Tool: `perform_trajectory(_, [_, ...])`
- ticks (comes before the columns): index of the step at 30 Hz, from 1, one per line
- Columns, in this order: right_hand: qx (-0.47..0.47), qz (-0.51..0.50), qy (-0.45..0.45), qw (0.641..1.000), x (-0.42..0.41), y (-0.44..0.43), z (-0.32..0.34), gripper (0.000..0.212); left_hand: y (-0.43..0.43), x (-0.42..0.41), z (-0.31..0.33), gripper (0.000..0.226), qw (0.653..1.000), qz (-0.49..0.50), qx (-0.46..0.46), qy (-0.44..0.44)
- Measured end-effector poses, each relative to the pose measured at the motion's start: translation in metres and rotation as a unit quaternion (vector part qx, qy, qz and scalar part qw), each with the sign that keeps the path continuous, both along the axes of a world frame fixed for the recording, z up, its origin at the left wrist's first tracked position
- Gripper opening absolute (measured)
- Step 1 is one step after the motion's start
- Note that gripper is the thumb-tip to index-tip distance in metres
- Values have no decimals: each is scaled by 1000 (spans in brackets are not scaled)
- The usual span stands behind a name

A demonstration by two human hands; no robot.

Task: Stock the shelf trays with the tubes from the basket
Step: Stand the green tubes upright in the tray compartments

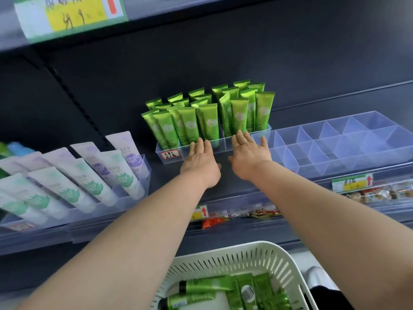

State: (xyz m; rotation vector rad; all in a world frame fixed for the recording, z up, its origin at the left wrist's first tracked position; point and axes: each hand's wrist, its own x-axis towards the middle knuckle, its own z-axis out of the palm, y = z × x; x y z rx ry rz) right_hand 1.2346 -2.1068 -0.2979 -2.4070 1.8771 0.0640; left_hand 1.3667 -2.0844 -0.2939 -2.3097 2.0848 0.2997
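Against shelf tray (222, 147), left hand (200, 162), right hand (249, 153), fingers (202, 146) straight, empty, basket (223, 250) cropped

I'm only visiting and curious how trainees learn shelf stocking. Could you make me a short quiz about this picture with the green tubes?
1. True or false: the left hand grips one of the upright green plastic tubes in the clear plastic tray.
2. Multiple choice: the clear divided plastic tray right of the right hand holds A) white tubes, B) nothing visible, C) green tubes.
3. Short answer: where do the unstocked green tubes lie?
Key: 1 false, its fingers are straight; 2 B; 3 in the white slotted plastic basket.
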Motion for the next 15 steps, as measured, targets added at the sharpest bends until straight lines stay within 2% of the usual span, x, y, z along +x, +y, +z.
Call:
perform_trajectory(5, [3,-2,6,1000,2,-5,1,65,-6,3,-1,77,1000,-2,-5,6])
perform_trajectory(10, [-12,-6,-25,1000,-5,7,4,64,2,-2,4,72,1000,-5,-18,24])
perform_trajectory(15, [-24,-33,-52,998,-36,27,10,60,18,-35,18,66,993,-84,-57,51])
